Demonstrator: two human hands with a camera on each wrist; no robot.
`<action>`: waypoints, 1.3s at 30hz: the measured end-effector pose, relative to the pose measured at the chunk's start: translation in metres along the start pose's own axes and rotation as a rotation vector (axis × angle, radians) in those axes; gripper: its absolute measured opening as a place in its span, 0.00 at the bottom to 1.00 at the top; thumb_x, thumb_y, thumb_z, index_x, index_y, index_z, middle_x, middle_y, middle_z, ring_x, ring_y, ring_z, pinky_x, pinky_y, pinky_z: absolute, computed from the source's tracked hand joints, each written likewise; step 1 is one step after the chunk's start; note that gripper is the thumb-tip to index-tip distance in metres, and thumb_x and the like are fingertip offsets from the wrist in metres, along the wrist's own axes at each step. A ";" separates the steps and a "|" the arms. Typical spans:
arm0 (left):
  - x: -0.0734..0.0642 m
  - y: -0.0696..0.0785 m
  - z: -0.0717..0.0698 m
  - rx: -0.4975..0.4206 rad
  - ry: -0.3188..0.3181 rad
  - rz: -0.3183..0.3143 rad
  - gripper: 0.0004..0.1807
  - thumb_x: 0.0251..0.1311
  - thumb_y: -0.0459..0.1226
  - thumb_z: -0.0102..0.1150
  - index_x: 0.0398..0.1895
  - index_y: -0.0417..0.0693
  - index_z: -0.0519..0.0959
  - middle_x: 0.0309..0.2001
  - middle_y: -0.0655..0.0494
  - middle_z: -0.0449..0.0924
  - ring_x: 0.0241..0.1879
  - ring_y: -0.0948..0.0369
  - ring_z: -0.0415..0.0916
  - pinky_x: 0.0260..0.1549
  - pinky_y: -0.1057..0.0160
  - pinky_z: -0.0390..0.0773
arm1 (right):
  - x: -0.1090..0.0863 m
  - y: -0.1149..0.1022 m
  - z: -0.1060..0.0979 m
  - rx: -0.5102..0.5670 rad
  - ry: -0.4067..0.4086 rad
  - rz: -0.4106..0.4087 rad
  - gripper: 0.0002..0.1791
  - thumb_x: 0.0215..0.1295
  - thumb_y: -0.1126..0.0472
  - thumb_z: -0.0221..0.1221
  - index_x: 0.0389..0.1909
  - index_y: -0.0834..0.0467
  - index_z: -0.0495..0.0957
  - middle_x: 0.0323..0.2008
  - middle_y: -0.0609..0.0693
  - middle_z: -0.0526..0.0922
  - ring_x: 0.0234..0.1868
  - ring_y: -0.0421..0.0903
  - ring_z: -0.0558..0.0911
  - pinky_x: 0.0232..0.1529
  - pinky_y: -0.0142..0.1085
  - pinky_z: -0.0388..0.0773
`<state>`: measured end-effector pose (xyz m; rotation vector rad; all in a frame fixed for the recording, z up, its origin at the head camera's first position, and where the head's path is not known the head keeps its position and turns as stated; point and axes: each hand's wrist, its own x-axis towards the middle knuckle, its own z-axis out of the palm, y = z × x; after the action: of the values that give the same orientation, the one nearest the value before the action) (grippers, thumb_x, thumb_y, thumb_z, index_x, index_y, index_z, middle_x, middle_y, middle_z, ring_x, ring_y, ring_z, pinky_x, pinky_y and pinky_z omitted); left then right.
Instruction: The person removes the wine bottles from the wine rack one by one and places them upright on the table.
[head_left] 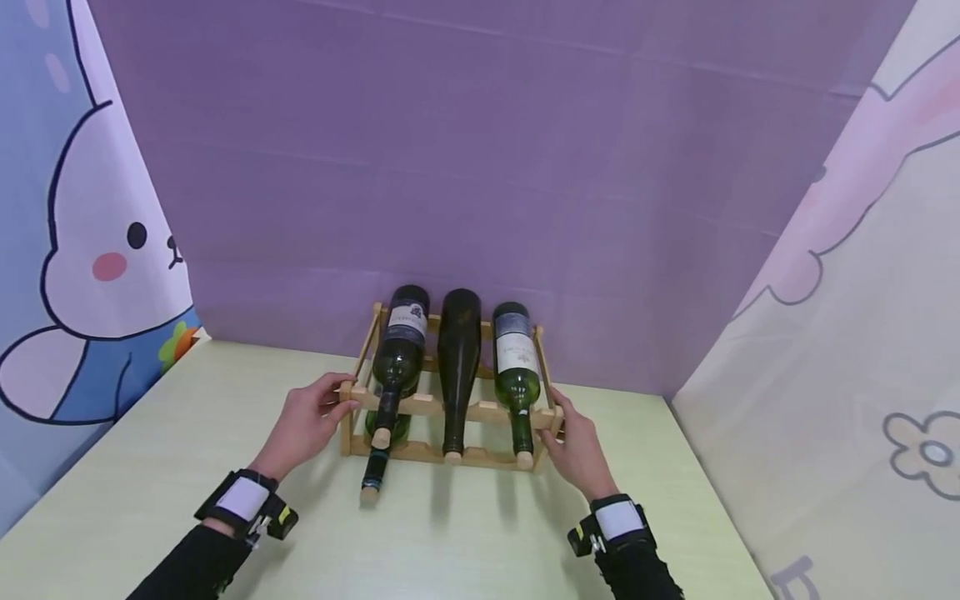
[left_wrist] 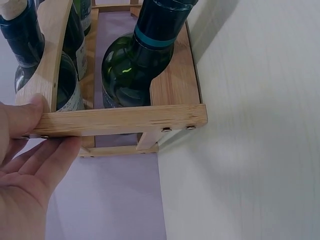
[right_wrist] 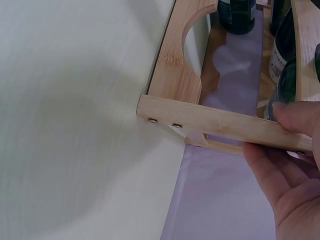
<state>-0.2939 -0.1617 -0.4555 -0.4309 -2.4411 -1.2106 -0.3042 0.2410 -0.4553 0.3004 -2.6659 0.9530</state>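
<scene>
A two-tier wooden wine rack (head_left: pixel 491 412) stands on the table against the backdrop. Three bottles lie along its upper tier with corked necks toward me: a dark labelled wine bottle (head_left: pixel 399 358) at left, a plain dark bottle (head_left: pixel 459 342) in the middle and a green labelled wine bottle (head_left: pixel 517 385) at right. Below the left one, another bottle (head_left: pixel 373 473) pokes its neck out of the lower tier. My left hand (head_left: pixel 303 423) grips the rack's left front upright, thumb and fingers on either side in the left wrist view. At the opposite upright, my right hand (right_wrist: pixel 295 180) grips likewise.
The pale table (head_left: pixel 247 375) extends in front of the rack and to both sides. Behind it hangs a purple backdrop (head_left: pixel 480 150). Cartoon-printed sheets flank the table, a blue one (head_left: pixel 45 208) at left and a white one (head_left: pixel 840 375) at right.
</scene>
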 end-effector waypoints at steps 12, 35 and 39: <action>-0.007 0.002 -0.003 -0.004 0.017 -0.004 0.19 0.63 0.31 0.61 0.57 0.36 0.74 0.46 0.40 0.83 0.45 0.46 0.82 0.41 0.54 0.80 | -0.001 -0.003 0.005 0.022 -0.017 0.033 0.40 0.64 0.69 0.62 0.76 0.58 0.57 0.57 0.61 0.79 0.48 0.53 0.82 0.43 0.40 0.81; -0.039 0.016 -0.010 0.006 0.077 0.042 0.18 0.60 0.30 0.65 0.54 0.37 0.77 0.44 0.46 0.84 0.42 0.51 0.84 0.40 0.59 0.81 | -0.005 -0.001 0.007 0.067 -0.008 -0.015 0.39 0.63 0.72 0.60 0.75 0.56 0.60 0.54 0.63 0.80 0.52 0.56 0.81 0.45 0.43 0.80; -0.044 0.021 -0.010 0.013 0.098 0.051 0.18 0.59 0.29 0.66 0.52 0.38 0.78 0.43 0.46 0.85 0.41 0.52 0.84 0.39 0.58 0.81 | -0.005 -0.001 0.007 0.076 -0.003 -0.031 0.39 0.63 0.73 0.60 0.75 0.56 0.60 0.53 0.63 0.80 0.52 0.55 0.81 0.45 0.42 0.80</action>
<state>-0.2442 -0.1623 -0.4554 -0.4177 -2.3400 -1.1666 -0.3007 0.2365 -0.4619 0.3598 -2.6240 1.0470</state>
